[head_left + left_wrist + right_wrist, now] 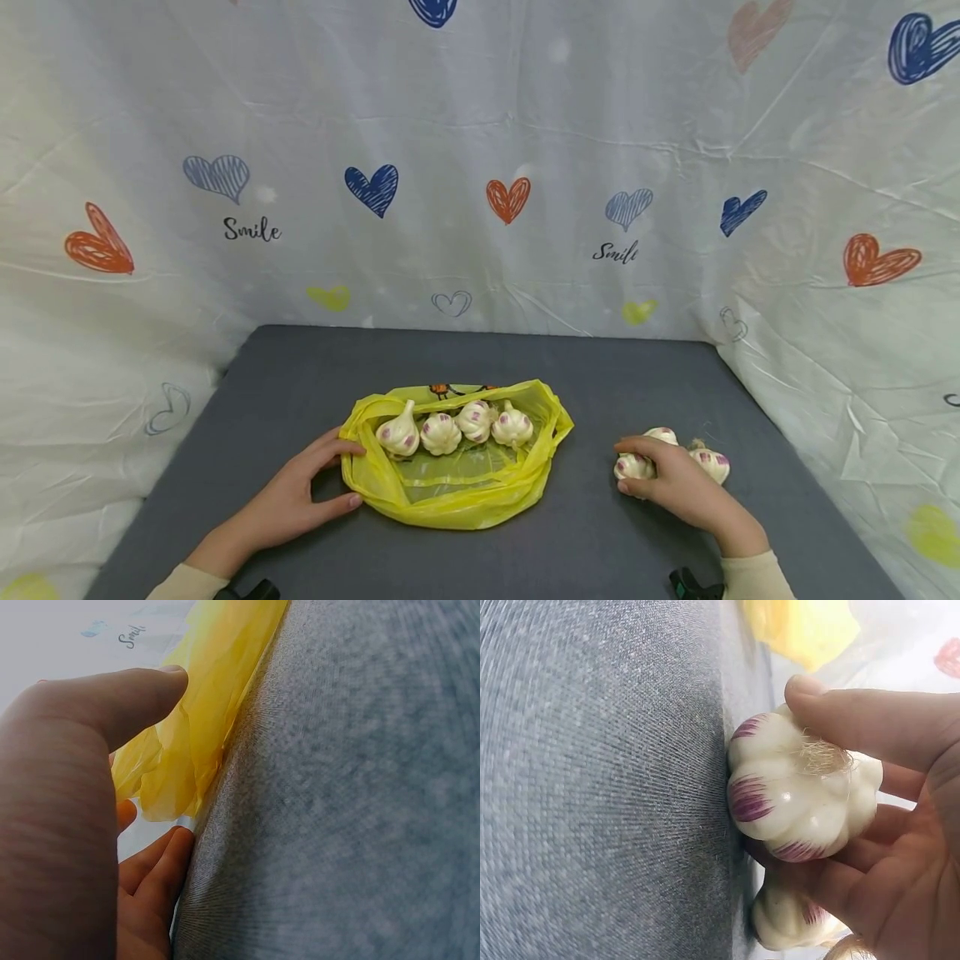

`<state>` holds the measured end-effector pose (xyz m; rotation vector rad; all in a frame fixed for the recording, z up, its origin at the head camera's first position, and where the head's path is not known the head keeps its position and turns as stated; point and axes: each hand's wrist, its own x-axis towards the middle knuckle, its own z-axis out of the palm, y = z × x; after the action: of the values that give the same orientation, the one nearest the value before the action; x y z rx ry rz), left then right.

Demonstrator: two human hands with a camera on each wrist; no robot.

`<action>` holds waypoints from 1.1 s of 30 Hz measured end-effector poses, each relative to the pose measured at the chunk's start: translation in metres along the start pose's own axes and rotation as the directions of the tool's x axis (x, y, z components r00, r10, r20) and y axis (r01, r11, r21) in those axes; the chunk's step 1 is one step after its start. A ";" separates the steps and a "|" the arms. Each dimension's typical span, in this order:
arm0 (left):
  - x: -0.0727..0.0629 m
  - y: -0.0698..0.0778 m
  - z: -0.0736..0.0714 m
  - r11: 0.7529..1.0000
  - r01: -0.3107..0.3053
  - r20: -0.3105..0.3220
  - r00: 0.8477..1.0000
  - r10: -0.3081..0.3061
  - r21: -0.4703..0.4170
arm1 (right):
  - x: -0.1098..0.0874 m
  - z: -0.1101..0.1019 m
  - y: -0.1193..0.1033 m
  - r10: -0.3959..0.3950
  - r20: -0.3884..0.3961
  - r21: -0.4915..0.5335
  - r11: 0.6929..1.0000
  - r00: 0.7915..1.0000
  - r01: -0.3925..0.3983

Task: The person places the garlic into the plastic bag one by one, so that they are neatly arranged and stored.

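A yellow plastic bag [480,508] lies on the table with its mouth spread wide. Several white garlic bulbs with purple streaks, one of them a bulb [399,432] at the left end, sit in a row inside it. My left hand [296,492] touches the bag's left edge, thumb and fingers apart and fairly straight. To the right of the bag, my right hand [678,483] grips a garlic bulb [795,795] between thumb and fingers, low against the table. Beside that hand lie another garlic bulb [711,462] and one more bulb [662,435] partly hidden behind it.
The dark grey table [480,567] runs back to a white curtain [450,108] printed with hearts and "Smile" lettering. Curtain also hangs along both sides. Bare table surface separates the bag from the bulbs at the right.
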<state>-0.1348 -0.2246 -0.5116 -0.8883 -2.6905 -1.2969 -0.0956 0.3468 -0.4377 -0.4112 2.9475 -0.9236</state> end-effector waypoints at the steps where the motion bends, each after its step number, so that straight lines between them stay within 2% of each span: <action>1: 0.000 0.000 0.000 1.000 0.002 -0.001 1.000 -0.002 0.004 | 0.000 0.000 0.000 0.002 0.005 0.003 1.000 1.000 -0.002; 7: -0.001 0.001 0.001 1.000 0.005 -0.006 1.000 -0.005 0.018 | 0.000 -0.001 0.000 0.016 0.029 0.021 1.000 0.999 -0.016; 17: 0.000 -0.001 0.001 1.000 0.009 0.001 1.000 -0.009 0.014 | 0.000 -0.004 -0.003 0.019 0.007 0.036 0.999 1.000 -0.019; 23: -0.001 -0.001 0.000 1.000 -0.003 0.001 1.000 0.003 0.009 | 0.007 -0.009 -0.011 0.017 0.000 0.057 0.998 1.000 -0.017; 28: -0.001 0.000 0.000 1.000 -0.011 -0.002 1.000 0.011 0.003 | 0.013 -0.012 -0.019 -0.005 -0.021 0.036 0.999 1.000 0.006; 33: 0.000 0.000 0.000 1.000 -0.015 -0.002 1.000 0.015 -0.004 | 0.017 -0.015 -0.027 -0.061 -0.034 0.018 0.998 0.998 0.061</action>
<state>-0.1347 -0.2249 -0.5114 -0.9061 -2.6755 -1.2993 -0.1071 0.3298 -0.4089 -0.4925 2.9692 -0.9729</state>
